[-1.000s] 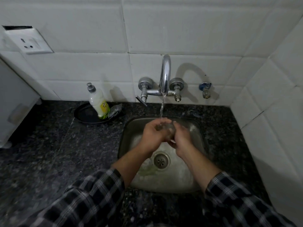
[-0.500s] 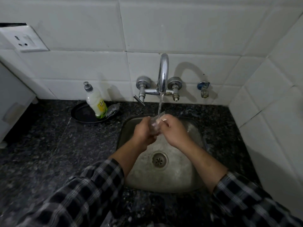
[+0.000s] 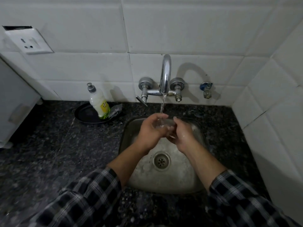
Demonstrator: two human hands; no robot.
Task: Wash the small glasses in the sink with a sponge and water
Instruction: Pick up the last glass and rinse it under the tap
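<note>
hands: your left hand (image 3: 151, 128) and right hand (image 3: 182, 134) both hold the small glass (image 3: 161, 124)
glass: between your hands, under the tap stream (image 3: 162, 105), above the sink (image 3: 193, 185)
axis: can't tell, glass blurred; left fingers nearer the stream

Shiny metal, speckled stone, glossy tile

Tap (image 3: 166, 76) is polished chrome, sink (image 3: 180, 174) a dull scuffed steel; the desk (image 3: 65, 153) looks like speckled dark granite, wall tiles (image 3: 188, 27) smooth glossy white, glass (image 3: 162, 126) clear.

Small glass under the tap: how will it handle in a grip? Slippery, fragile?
Probably slippery: the small glass is wet, with water running onto it. Likely light, since it sits cupped between the left hand and right hand. Clear, so probably fragile if dropped into the steel sink.
</note>
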